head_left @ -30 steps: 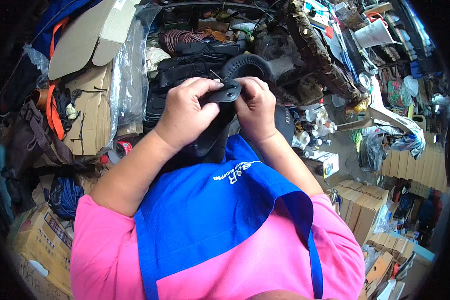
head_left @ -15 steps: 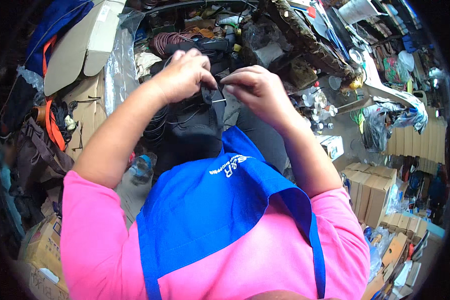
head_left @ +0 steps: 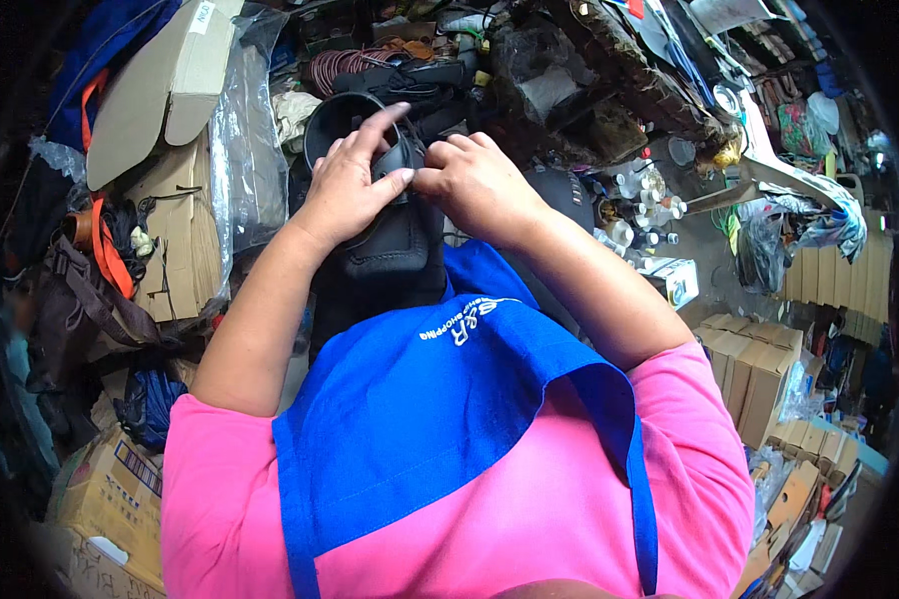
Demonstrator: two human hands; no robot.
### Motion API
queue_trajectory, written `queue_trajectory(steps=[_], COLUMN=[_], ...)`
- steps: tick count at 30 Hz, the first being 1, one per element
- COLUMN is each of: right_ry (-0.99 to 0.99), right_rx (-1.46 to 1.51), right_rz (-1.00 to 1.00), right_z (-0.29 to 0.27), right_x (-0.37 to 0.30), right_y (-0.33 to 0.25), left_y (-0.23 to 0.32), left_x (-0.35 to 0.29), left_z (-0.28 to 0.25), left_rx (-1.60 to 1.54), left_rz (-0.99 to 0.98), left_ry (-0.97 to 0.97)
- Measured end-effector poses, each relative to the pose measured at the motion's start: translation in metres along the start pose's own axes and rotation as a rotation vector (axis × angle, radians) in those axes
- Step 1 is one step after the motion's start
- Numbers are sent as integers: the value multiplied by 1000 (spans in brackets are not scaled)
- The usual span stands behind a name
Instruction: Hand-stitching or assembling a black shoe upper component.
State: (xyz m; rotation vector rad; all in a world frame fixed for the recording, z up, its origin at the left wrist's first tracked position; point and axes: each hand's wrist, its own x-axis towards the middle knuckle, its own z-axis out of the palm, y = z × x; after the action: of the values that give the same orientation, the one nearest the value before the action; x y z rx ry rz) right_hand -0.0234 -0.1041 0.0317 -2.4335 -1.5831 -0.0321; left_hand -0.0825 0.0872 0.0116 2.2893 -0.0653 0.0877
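Note:
A black leather boot rests at my lap, its rounded, stitched toe end toward me and its wide round opening on the far side. My left hand grips the boot near that opening, fingers reaching over the edge and thumb pressed on its side. Beside it, at the boot's right edge, my right hand is closed in a pinch close to the left thumb. Whatever lies between the right fingertips is too small to make out. A blue apron covers my front up to the boot.
Tall cardboard sheets and clear plastic wrap stand at the left. A coil of reddish cord lies beyond the boot. Several small bottles stand at the right, with stacked boxes nearer. A cardboard box sits lower left.
Both hands have come down and closer together onto the boot. The left hand now grips by its opening; the boot's opening and toe show more plainly. A thin white strip between the hands is no longer visible.

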Motion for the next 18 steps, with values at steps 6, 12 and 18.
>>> queue_trajectory(steps=[6,12,18], right_ry=[-133,-124,-252], right_rx=[72,-104,-174], right_rz=[-22,-1,-2], right_z=[-9,-12,-5], right_x=[-12,-8,8], right_y=[18,2,-11], left_y=[-20,-19,-29], left_x=[4,13,13], left_z=[4,-7,-4], left_rx=[-29,-50,-85], left_rz=[-15,-15,30], left_ry=[-10,-211,-192])
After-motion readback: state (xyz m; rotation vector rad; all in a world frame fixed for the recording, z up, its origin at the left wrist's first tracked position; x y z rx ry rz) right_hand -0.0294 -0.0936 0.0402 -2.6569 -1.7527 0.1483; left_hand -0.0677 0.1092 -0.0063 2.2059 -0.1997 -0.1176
